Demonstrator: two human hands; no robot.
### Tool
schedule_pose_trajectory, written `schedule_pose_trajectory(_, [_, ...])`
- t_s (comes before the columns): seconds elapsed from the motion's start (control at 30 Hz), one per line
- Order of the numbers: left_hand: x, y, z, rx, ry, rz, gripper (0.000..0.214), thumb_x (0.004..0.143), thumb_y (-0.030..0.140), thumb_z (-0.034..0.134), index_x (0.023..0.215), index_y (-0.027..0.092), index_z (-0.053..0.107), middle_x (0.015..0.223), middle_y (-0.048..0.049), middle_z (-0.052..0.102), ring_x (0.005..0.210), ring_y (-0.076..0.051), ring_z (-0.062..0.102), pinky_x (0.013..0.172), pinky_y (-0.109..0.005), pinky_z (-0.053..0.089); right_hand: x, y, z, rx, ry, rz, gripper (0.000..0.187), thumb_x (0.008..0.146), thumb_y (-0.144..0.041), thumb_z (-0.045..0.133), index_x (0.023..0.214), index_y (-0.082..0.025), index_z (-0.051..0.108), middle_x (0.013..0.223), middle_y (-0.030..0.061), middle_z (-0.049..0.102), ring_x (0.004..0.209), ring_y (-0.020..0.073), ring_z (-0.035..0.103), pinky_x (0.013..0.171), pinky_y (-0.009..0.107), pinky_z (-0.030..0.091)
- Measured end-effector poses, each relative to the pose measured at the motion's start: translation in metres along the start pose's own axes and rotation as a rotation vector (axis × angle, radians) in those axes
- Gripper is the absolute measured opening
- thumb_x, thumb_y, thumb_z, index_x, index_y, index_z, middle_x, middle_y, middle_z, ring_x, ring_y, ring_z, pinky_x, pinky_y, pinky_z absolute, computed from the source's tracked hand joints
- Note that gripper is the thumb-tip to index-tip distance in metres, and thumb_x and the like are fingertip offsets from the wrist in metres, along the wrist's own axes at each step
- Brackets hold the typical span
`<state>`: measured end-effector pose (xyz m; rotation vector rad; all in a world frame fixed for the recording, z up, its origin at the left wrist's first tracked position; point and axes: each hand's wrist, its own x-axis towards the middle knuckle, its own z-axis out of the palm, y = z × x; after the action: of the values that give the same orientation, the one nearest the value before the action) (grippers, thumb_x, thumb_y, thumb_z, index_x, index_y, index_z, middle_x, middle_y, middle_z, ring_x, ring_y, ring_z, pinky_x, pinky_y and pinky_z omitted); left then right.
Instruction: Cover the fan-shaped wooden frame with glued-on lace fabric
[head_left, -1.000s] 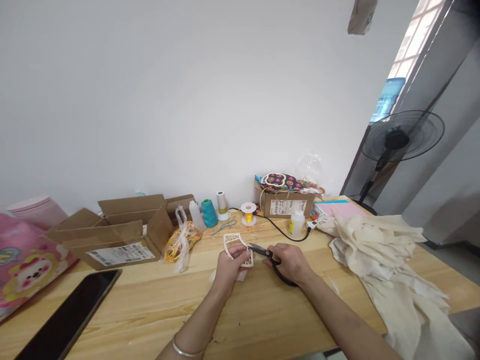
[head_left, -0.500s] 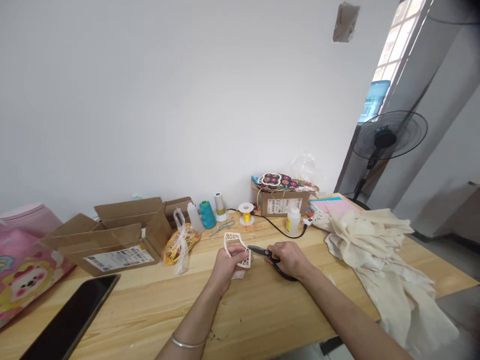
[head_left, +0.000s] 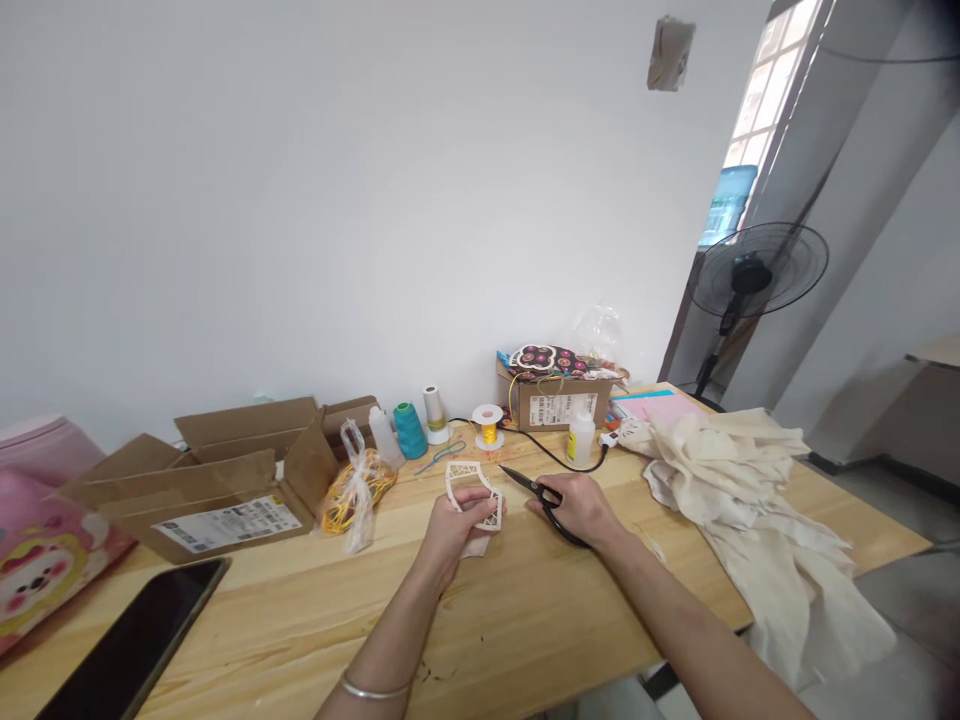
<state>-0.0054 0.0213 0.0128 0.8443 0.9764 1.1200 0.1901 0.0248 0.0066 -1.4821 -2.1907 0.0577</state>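
Between the thumb and fingers of my left hand [head_left: 455,524] is a white curved frame [head_left: 465,469] with lattice cutouts, held just above the table. A pale scrap [head_left: 475,545], perhaps cloth, hangs under the same hand. My right hand [head_left: 581,508] is wrapped around the black handles of a pair of scissors [head_left: 531,484]. Their blades point left toward the frame, a small gap away from it, and look closed or nearly so. A white thread spool with yellow thread [head_left: 489,432] stands beyond the frame.
Along the wall stand an open cardboard box [head_left: 225,500], a teal thread cone [head_left: 410,432], a small bottle [head_left: 580,440] and a filled carton [head_left: 555,405]. A phone [head_left: 135,640] lies front left. Cream cloth [head_left: 720,460] drapes over the right edge. A black cable [head_left: 555,460] crosses behind.
The scissors have drawn back from the frame's right edge, tips now lifted slightly. My left hand keeps its hold on the frame. The whole view has shifted a little.
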Motion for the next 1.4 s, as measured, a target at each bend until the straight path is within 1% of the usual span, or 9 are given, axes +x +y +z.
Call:
schedule_pose_trajectory(0.23, [-0.003, 0.001, 0.004, -0.05, 0.001, 0.025, 0.032, 0.051, 0.018, 0.076, 0.081, 0.011, 0.065, 0.069, -0.0056, 0.069, 0.061, -0.013, 0.063, 0.058, -0.022, 0.049, 0.0, 0.003, -0.001, 0.147, 0.004, 0.038, 0.021, 0.074, -0.038, 0.053, 0.064, -0.02, 0.055, 0.055, -0.0023, 0.055, 0.051, 0.0094, 0.047, 0.048, 0.018, 0.027])
schedule_pose_trajectory(0.47, [-0.009, 0.003, 0.014, -0.112, -0.073, -0.046, 0.019, 0.055, 0.018, 0.073, 0.071, 0.01, 0.065, 0.064, -0.0047, 0.067, 0.057, -0.012, 0.062, 0.052, -0.019, 0.047, 0.002, 0.001, 0.002, 0.181, -0.007, 0.068, 0.015, 0.07, -0.034, 0.056, 0.065, -0.02, 0.057, 0.057, -0.0019, 0.056, 0.052, 0.0096, 0.047, 0.048, 0.018, 0.027])
schedule_pose_trajectory(0.63, [-0.008, 0.001, 0.013, -0.104, -0.024, -0.049, 0.016, 0.057, 0.021, 0.072, 0.065, 0.011, 0.063, 0.056, -0.0025, 0.065, 0.049, -0.009, 0.059, 0.046, -0.016, 0.045, 0.003, -0.001, 0.002, 0.141, -0.027, 0.061, 0.014, 0.071, -0.033, 0.055, 0.068, -0.021, 0.059, 0.059, -0.0012, 0.059, 0.052, 0.01, 0.048, 0.049, 0.019, 0.028])
schedule_pose_trajectory(0.77, [-0.008, 0.002, 0.013, -0.133, 0.014, -0.033, 0.021, 0.065, 0.031, 0.067, 0.063, 0.011, 0.061, 0.057, -0.0037, 0.065, 0.049, -0.01, 0.059, 0.045, -0.017, 0.045, 0.003, -0.001, 0.0, 0.1, -0.056, 0.077, 0.015, 0.072, -0.035, 0.053, 0.069, -0.022, 0.06, 0.064, -0.0005, 0.062, 0.057, 0.0112, 0.052, 0.051, 0.019, 0.029])
schedule_pose_trajectory(0.93, [-0.008, 0.004, 0.013, -0.181, 0.016, 0.0, 0.023, 0.064, 0.029, 0.068, 0.077, 0.012, 0.06, 0.066, -0.0044, 0.067, 0.058, -0.013, 0.062, 0.052, -0.022, 0.048, 0.002, 0.002, -0.001, 0.015, -0.084, 0.166, 0.016, 0.071, -0.033, 0.053, 0.082, -0.026, 0.062, 0.076, 0.0006, 0.067, 0.068, 0.0155, 0.058, 0.052, 0.022, 0.03])
schedule_pose_trajectory(1.03, [-0.006, 0.002, 0.011, -0.125, 0.0, 0.056, 0.026, 0.058, 0.022, 0.072, 0.079, 0.013, 0.059, 0.068, -0.0039, 0.068, 0.058, -0.012, 0.062, 0.053, -0.02, 0.047, 0.0, 0.004, -0.003, 0.035, -0.077, 0.157, 0.03, 0.07, -0.026, 0.052, 0.099, -0.027, 0.058, 0.088, 0.0009, 0.067, 0.075, 0.0162, 0.06, 0.056, 0.022, 0.034])
schedule_pose_trajectory(1.1, [-0.005, 0.0, 0.011, -0.079, 0.01, 0.081, 0.028, 0.056, 0.022, 0.073, 0.079, 0.012, 0.06, 0.067, -0.0038, 0.068, 0.056, -0.011, 0.061, 0.054, -0.02, 0.047, 0.0, 0.006, -0.005, 0.079, -0.067, 0.115, 0.036, 0.07, -0.022, 0.049, 0.106, -0.027, 0.055, 0.093, 0.0014, 0.066, 0.079, 0.0163, 0.06, 0.06, 0.022, 0.037])
schedule_pose_trajectory(1.23, [-0.005, -0.001, 0.011, 0.025, 0.037, 0.071, 0.032, 0.053, 0.024, 0.075, 0.078, 0.01, 0.06, 0.065, -0.0044, 0.067, 0.053, -0.012, 0.059, 0.052, -0.024, 0.048, 0.001, 0.008, -0.002, 0.245, 0.011, 0.078, 0.035, 0.068, -0.017, 0.049, 0.102, -0.023, 0.058, 0.093, 0.0031, 0.066, 0.079, 0.0167, 0.06, 0.067, 0.025, 0.042])
schedule_pose_trajectory(1.4, [-0.011, 0.002, 0.011, 0.102, -0.093, -0.032, 0.04, 0.058, 0.023, 0.071, 0.093, 0.013, 0.055, 0.079, -0.0068, 0.067, 0.058, -0.014, 0.06, 0.05, -0.023, 0.046, 0.006, 0.008, 0.005, 0.596, 0.137, 0.125, 0.036, 0.065, -0.03, 0.062, 0.099, -0.019, 0.059, 0.083, 0.0035, 0.064, 0.067, 0.0152, 0.057, 0.06, 0.026, 0.045])
